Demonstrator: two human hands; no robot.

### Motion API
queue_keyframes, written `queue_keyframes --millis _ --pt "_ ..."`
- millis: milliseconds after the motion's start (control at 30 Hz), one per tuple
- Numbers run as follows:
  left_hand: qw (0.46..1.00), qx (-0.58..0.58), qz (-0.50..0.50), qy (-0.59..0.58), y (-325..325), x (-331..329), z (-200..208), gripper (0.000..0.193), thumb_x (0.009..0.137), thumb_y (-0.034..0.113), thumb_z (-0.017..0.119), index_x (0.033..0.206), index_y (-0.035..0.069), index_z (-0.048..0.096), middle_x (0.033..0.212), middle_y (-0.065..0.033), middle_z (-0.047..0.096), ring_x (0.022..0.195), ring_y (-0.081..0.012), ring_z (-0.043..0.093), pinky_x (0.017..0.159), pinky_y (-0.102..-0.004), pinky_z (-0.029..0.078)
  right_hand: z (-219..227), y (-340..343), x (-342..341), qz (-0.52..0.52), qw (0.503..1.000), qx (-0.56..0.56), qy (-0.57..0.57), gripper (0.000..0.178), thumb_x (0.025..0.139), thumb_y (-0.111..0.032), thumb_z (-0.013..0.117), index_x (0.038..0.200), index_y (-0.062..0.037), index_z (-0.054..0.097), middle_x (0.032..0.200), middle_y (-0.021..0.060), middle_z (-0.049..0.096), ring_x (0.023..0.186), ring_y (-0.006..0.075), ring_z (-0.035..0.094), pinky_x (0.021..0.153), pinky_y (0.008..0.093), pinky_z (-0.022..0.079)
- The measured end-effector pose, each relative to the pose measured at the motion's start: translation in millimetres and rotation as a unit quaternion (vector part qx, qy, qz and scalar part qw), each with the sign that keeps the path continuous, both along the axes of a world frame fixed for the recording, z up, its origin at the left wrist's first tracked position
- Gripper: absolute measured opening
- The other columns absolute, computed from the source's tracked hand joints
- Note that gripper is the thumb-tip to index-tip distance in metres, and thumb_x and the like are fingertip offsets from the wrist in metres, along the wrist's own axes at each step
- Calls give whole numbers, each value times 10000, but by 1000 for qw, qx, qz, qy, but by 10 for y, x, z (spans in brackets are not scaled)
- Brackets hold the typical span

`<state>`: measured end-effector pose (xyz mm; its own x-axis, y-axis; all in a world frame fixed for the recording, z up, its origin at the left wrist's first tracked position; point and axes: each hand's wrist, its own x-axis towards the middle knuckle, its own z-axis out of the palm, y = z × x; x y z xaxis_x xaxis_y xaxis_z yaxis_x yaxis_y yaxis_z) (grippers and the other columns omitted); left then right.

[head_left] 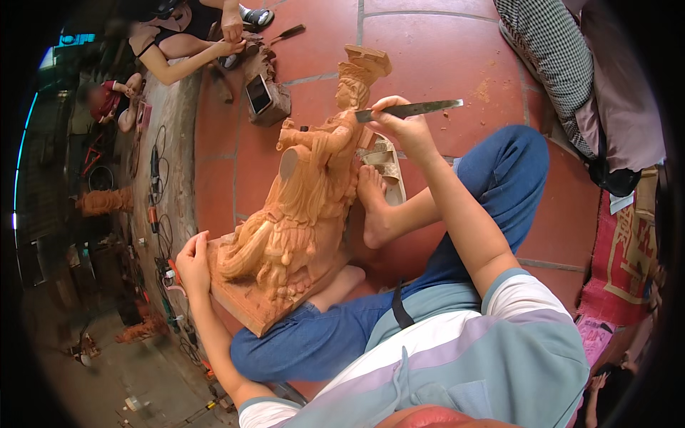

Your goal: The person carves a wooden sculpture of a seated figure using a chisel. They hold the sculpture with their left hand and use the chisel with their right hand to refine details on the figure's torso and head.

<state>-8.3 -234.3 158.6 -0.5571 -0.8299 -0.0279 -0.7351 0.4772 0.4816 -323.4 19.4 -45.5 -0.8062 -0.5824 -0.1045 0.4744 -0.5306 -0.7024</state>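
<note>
A carved wooden statue (pixel 303 189) of a figure with a tall headdress leans across my lap, its square base (pixel 246 303) resting against my left leg. At the left corner of that base, my left hand (pixel 193 264) is closed on the edge, with some fingers hidden from sight. My right hand (pixel 403 128) pinches a flat, dark metal blade (pixel 428 108) near its left end. This end is at the statue's shoulder, just below the head; whether it touches the wood is unclear. The blade's other end points right, over the floor.
A phone (pixel 258 94) lies on a wooden block (pixel 275 107) beyond the statue. A chisel (pixel 288 33) rests on the red tiles (pixel 428 53) nearby. Another person's hands (pixel 230 39) are at the top left. Power tools and cords (pixel 154 167) line the left ledge. Fabric (pixel 556 64) is at upper right.
</note>
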Motion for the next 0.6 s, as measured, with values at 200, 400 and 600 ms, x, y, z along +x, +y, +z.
queue_keyframes --millis 200,400,600 --pt "1000 5 10 -2 -47 81 -10 300 937 224 569 1052 -32 672 964 -91 691 884 -151 625 799 -273 471 118 -144 201 38 997 -25 69 55 815 -22 682 840 -41 636 861 -3 631 818 80 591 735 229 481" --pt "1000 0 1 -9 -73 68 -3 293 940 217 563 1043 -33 675 952 -85 690 871 -142 619 793 -267 472 -6 -139 151 39 997 -26 59 75 802 19 663 781 -41 624 847 3 627 834 101 579 767 256 462" --pt "1000 6 -2 -10 -50 56 -13 281 940 205 563 1042 -30 679 956 -84 691 876 -137 620 798 -265 475 -62 -148 107 32 998 -15 46 74 783 16 659 767 -45 621 798 -9 596 794 95 560 739 243 451"
